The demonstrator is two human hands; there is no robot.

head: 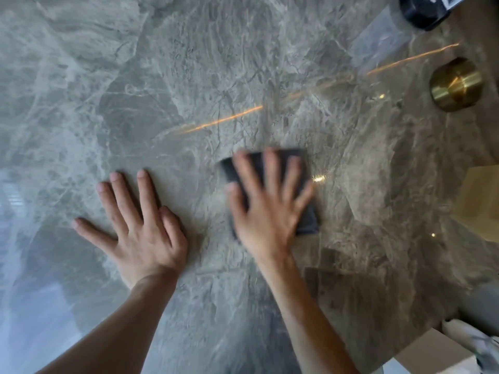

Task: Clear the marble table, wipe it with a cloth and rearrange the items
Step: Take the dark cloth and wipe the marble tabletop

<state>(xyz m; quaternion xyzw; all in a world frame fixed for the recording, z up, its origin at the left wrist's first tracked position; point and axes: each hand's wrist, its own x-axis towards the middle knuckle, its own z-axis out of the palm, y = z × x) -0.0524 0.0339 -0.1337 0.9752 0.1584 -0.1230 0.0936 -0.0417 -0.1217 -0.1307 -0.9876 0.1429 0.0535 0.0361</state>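
Observation:
The grey veined marble table (189,76) fills the view. A dark grey cloth (307,222) lies flat on it right of centre. My right hand (270,209) presses down on the cloth with fingers spread; hand and cloth are motion-blurred. My left hand (140,228) rests palm-down on the bare marble just left of the cloth, fingers apart, holding nothing.
A brass cylinder (456,85) stands near the table's right edge. A black object (424,9) sits at the top right corner. A pale yellow object (478,203) is at the right edge, and white items (475,344) lie past the table's lower right corner.

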